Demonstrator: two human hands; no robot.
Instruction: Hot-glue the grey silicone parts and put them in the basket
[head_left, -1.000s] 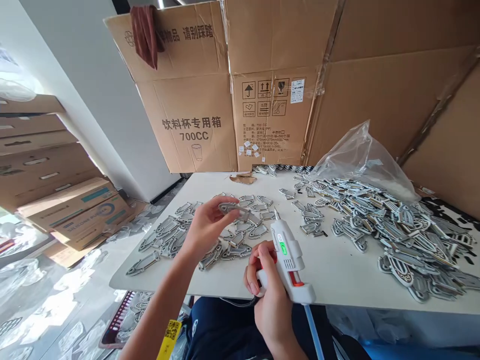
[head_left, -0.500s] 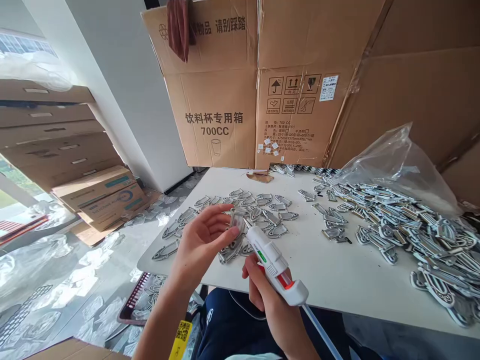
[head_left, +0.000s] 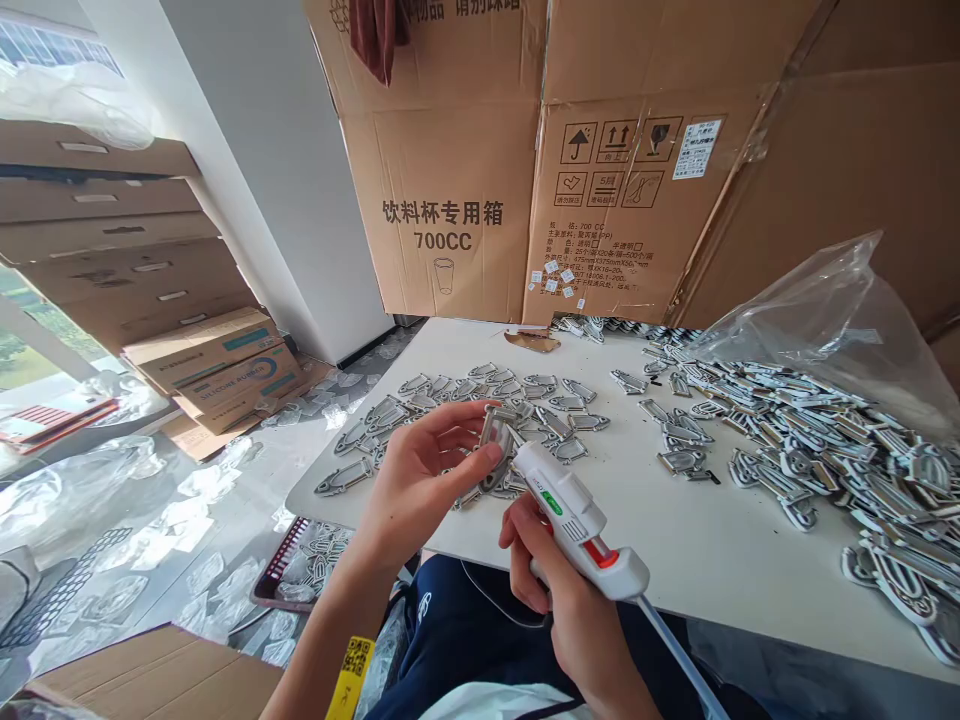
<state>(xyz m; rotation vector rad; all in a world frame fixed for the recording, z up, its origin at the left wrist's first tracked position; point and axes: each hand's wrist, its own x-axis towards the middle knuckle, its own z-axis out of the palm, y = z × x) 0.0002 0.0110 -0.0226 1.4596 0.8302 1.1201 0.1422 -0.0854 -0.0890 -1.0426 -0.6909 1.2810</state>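
Between the thumb and fingers of my left hand (head_left: pixel 427 475) is a small grey frame-shaped piece (head_left: pixel 496 432) with a clear middle, held up above the table. My right hand (head_left: pixel 559 570) is wrapped round a white hot glue gun (head_left: pixel 574 510) with a green label and a red part inside. A long translucent glue stick (head_left: pixel 675 650) sticks out of its back end. The gun's nozzle is at the right edge of the held piece; whether it touches cannot be made out. Several similar grey pieces (head_left: pixel 390 412) lie spread on the table behind my left hand.
A large heap of grey and white pieces (head_left: pixel 840 450) covers the right of the white table (head_left: pixel 720 590), with a clear plastic bag (head_left: pixel 832 310) over its back. Cardboard (head_left: pixel 450 150) stands behind the table. At lower left, a dark red basket (head_left: pixel 271 570) holds more pieces.
The view has tilted down and shifted slightly, so the scene sits differently. Both hands keep their grips, and the glue gun's tip stays at the held piece.
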